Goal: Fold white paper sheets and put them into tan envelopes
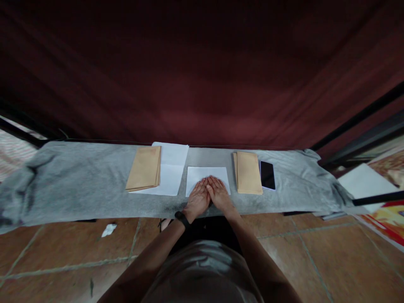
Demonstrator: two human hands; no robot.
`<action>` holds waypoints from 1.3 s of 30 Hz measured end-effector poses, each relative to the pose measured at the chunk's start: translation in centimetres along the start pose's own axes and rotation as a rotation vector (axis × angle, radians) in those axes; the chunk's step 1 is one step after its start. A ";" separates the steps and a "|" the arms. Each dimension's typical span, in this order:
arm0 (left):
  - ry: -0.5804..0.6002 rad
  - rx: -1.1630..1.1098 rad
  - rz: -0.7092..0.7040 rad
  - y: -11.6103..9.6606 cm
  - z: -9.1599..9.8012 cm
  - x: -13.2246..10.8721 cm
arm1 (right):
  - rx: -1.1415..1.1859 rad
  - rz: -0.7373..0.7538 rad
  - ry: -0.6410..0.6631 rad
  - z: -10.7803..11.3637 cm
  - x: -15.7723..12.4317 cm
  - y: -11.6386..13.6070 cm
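A white sheet of paper (pixel 206 171), apparently folded, lies crosswise in front of me on the grey cloth. Both of my hands rest flat on its near half, side by side with fingertips meeting. My left hand (pixel 199 197), below a dark wristband, has its fingers stretched out. My right hand (pixel 220 194) is likewise flat, its thumb touching the left hand. To the left, brown envelopes (pixel 144 168) lie partly over larger white sheets (pixel 173 170) with a crease across them. Another small stack of brown envelopes (pixel 250 172) is at the right.
A dark-screened phone (pixel 267 175) lies beside the right envelopes. The grey cloth (pixel 88 181) covers a long narrow table. Behind it hangs a dark red curtain (pixel 202 84). A crumpled white tissue (pixel 109 229) is on the tiled floor, and printed sheets (pixel 386 219) are at far right.
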State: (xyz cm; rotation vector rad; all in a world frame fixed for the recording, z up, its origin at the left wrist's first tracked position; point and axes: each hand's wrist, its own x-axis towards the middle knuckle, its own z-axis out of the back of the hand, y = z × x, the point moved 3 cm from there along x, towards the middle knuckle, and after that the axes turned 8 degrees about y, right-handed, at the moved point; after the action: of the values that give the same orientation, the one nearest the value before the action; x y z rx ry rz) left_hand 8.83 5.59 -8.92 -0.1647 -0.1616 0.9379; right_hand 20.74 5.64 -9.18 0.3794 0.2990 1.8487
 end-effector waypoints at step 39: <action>-0.021 0.018 0.093 -0.1 0.2 1.6 | -0.191 -0.201 -0.219 -0.1 -1.7 -2.6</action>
State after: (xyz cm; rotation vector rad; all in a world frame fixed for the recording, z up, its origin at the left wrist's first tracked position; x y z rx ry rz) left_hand 9.79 6.87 -8.63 -0.1472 -0.1658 1.0333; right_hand 23.48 4.79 -10.50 0.4003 0.0086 1.6058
